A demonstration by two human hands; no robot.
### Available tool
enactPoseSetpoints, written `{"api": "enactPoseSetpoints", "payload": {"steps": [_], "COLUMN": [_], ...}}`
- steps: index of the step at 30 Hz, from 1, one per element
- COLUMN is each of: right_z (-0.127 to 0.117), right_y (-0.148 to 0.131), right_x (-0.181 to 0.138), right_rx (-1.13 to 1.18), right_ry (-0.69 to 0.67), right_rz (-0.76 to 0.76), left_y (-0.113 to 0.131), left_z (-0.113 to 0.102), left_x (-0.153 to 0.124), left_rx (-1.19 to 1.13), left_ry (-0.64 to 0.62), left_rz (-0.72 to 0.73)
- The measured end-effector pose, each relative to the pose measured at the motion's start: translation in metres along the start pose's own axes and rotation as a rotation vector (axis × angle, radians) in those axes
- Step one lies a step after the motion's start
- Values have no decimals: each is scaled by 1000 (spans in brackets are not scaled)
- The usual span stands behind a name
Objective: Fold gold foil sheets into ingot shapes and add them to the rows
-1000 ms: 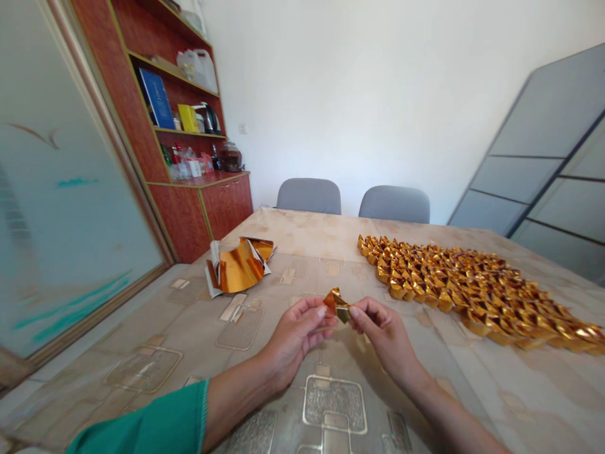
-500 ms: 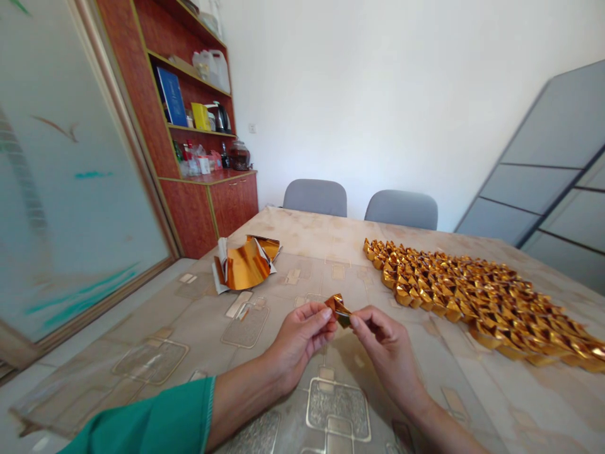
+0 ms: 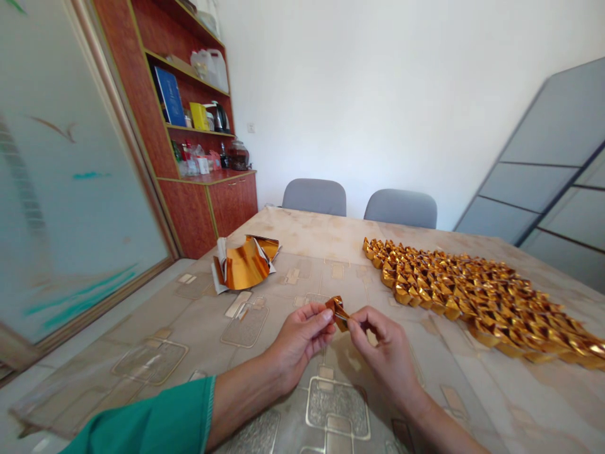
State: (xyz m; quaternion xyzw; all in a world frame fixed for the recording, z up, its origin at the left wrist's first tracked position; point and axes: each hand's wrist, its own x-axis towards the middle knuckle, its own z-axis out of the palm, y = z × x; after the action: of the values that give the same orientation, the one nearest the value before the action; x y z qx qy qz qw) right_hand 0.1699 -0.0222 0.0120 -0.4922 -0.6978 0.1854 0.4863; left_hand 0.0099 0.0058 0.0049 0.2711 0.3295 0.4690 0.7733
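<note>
A small piece of folded gold foil paper (image 3: 337, 309) is held up over the table between both hands. My left hand (image 3: 307, 331) pinches its left end between thumb and fingers. At its right end, my right hand (image 3: 382, 337) grips the lower corner with thumb and forefinger closed. To the right stand rows of many folded gold paper ingots (image 3: 454, 284), packed side by side. Some loose gold foil sheets (image 3: 246, 265) with white backing lie curled in a pile at the left, apart from both hands.
A patterned cloth covers the table (image 3: 302, 239). Two grey chairs (image 3: 314, 197) (image 3: 401, 208) stand at its far side. A red-brown cabinet (image 3: 208, 208) with shelves of household things is at the back left, beside a frosted glass door (image 3: 80, 170). Grey panels (image 3: 543, 139) lean on the right.
My right fingers have shifted slightly along the folded paper's right end, and its right flap sits at a slightly different angle. The left hand keeps nearly the same hold.
</note>
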Motion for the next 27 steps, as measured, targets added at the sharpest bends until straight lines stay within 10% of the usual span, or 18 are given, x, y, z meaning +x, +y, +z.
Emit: {"api": "enactPoseSetpoints", "payload": {"steps": [10,18,27], "right_z": [1,-7,-17], "right_y": [-2,1,-4], "right_x": [1,2,0], "right_rx": [49,747,833], "right_ry": [-63,-273,-336], "right_rz": [28,409,620], "left_y": [3,6,9], "left_z": [-2,-3,-2], "left_x": [0,-1,-4], "left_rx": [46,43,103], "left_ry": [-20,-196,-320], "left_rz": [-12,-95,-140]}}
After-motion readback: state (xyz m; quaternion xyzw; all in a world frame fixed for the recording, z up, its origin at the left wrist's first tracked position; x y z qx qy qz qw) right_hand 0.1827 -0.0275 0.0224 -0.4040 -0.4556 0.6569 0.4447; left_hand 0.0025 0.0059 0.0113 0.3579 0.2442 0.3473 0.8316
